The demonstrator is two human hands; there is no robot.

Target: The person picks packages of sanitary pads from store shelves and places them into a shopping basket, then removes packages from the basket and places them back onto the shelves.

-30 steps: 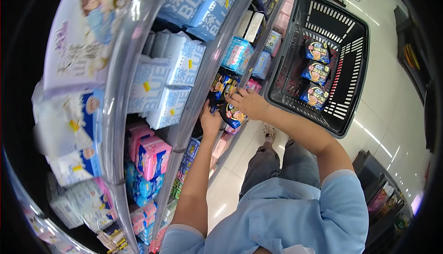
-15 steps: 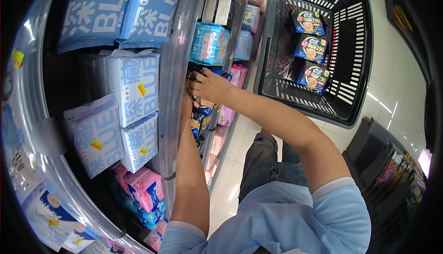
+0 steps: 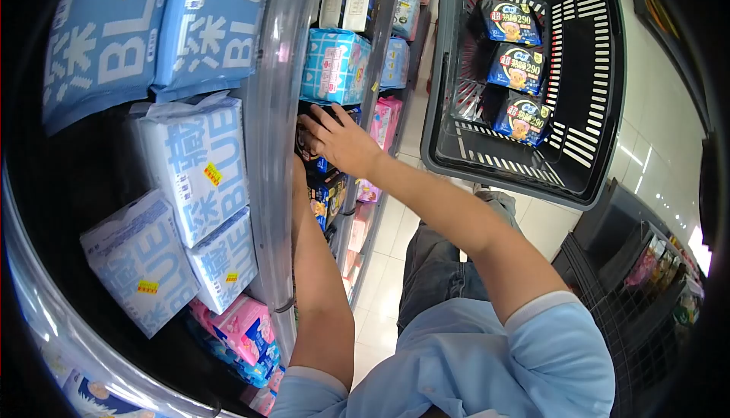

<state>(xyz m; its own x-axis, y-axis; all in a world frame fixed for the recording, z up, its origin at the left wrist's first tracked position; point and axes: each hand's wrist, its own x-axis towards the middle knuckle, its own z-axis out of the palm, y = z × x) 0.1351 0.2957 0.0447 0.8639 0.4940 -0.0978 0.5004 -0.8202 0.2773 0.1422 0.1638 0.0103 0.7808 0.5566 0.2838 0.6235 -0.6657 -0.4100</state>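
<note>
My right hand (image 3: 340, 138) reaches into a shelf, its fingers spread over dark blue and black packs. Below it on the same shelf sit more dark packs (image 3: 327, 199) with orange and yellow print. My left forearm goes in behind the shelf's clear front edge, and the left hand itself is hidden there. Just above my right hand lies a light blue checked pack (image 3: 335, 67). To the right, a black basket (image 3: 525, 178) holds three dark blue packs in a column, the middle one (image 3: 515, 68) marked 290.
Large blue packs (image 3: 114, 42) and pale blue packs (image 3: 201, 167) fill the nearer shelf at left. Pink packs (image 3: 247, 330) sit lower down. A clear shelf edge (image 3: 275, 114) runs beside my left arm. A dark rack (image 3: 616, 281) stands at lower right.
Both hands have moved deeper into the shelf, away from the dark pack they were on. The left hand has gone out of sight. The view has shifted towards the shelf.
</note>
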